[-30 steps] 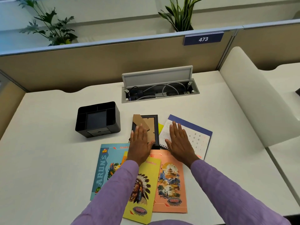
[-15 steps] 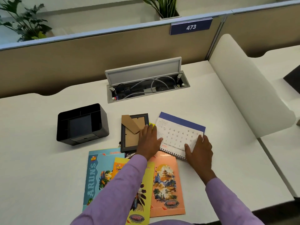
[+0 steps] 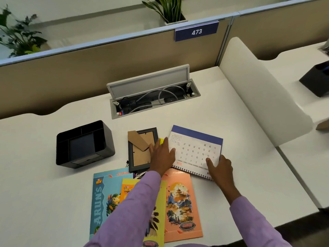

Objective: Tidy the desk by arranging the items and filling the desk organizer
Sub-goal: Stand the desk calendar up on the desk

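Both hands lay on the desk calendar [image 3: 195, 150], which sat flat on the desk [image 3: 231, 122] w/ its spiral edge over the orange booklet [image 3: 181, 202]. The right hand [image 3: 220, 171] gripped its near corner; the left hand [image 3: 162, 157] rested flat, fingers straight, across the picture frame [image 3: 140, 148] & the calendar's left edge. Risk: lifting could drag the booklet or nudge the frame. The desk organizer [image 3: 83, 145] sat apart to the left, apparently unfilled.

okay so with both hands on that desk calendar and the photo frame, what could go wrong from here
The right hand grips only a corner of the white spiral-bound desk calendar, so it may flop or slip when lifted. The left hand rests across the black photo frame, lying face down; dragging could snag its loose brown cardboard stand or shift the peach-orange booklet.
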Motion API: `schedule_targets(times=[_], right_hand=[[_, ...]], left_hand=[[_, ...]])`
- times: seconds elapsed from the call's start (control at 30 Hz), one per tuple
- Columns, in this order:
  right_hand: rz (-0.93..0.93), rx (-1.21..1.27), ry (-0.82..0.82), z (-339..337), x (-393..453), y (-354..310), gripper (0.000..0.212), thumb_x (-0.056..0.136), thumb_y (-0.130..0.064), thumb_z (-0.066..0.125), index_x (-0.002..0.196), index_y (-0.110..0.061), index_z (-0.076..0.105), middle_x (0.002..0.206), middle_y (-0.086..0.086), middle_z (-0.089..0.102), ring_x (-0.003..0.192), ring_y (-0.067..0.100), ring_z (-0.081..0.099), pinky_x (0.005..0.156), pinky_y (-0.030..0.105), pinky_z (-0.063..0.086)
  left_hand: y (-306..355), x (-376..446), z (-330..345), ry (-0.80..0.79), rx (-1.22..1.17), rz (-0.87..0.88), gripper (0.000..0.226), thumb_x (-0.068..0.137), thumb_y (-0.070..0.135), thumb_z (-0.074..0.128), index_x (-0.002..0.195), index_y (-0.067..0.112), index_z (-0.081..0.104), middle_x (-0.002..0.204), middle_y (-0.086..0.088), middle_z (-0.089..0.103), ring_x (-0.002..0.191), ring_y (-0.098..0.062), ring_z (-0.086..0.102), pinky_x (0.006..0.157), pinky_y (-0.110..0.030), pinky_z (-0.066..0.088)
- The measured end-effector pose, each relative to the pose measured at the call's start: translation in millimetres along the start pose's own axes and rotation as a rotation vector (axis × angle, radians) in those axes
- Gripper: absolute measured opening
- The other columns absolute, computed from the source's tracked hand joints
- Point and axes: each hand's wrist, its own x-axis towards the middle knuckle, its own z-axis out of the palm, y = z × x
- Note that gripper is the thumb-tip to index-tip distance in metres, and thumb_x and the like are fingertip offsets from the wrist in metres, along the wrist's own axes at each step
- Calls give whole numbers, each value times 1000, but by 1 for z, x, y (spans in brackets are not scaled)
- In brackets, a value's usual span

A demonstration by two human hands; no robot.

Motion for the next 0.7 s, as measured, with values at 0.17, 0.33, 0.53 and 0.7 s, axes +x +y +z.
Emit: schedule_targets(times=[0.17, 0.33, 0.53, 0.7], right_hand=[[54, 49, 25, -14, 0, 12, 50, 87, -47, 58, 121, -11, 54, 118, 16, 57, 109, 38, 52, 91, 44, 45], [4, 143, 30, -28, -10, 12, 33, 91, -43, 57, 110, -16, 61, 109, 6, 62, 100, 26, 56, 83, 35, 45], [111, 362, -114, -61, -9, 13, 32, 92, -34, 61, 90, -2, 65, 88, 17, 69, 74, 28, 64, 66, 36, 49], [236, 633, -417, -91, 11, 4, 22, 94, -18, 60, 104, 0, 67, 95, 18, 72, 71, 27, 64, 65, 34, 46]], left_hand=[[12, -1, 5, 5, -126, 1, 59, 100, 35, 45, 152, 13, 27, 150, -9, 44, 145, -25, 28, 122, -44, -1], [15, -9, -1, 7, -532, -160, 56, 98, 30, 55, 148, 16, 35, 129, -4, 60, 114, -19, 56, 89, -28, 46], [0, 1, -34, -98, -746, -220, 60, 90, 50, 63, 137, 16, 50, 120, -4, 64, 105, -17, 62, 77, -28, 50], [9, 2, -59, -209, -862, -115, 49, 90, 64, 52, 118, 25, 57, 113, -1, 68, 98, -10, 63, 76, -18, 47]])
